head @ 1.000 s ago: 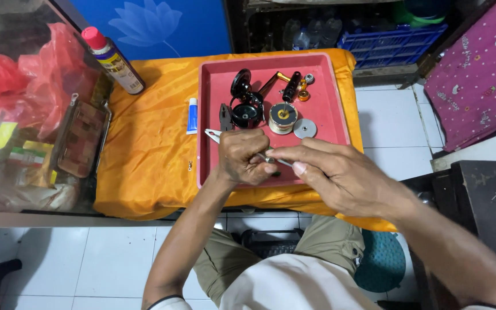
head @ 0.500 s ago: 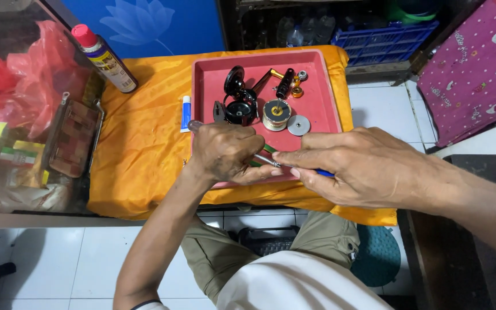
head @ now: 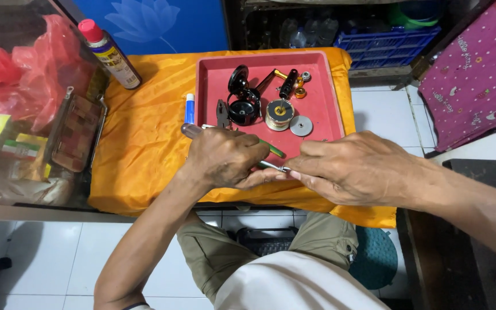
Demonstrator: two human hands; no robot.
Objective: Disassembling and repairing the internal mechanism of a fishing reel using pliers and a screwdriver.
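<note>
At the tray's (head: 322, 109) near edge, the left hand (head: 225, 158) grips a green-handled tool (head: 275, 150), and the right hand (head: 354, 169) pinches a thin metal rod (head: 271, 166), possibly tweezers, where both hands meet.

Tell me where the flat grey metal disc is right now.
In the head view the flat grey metal disc lies in the red tray, right of centre, just beside the line spool and above the right hand.
</note>
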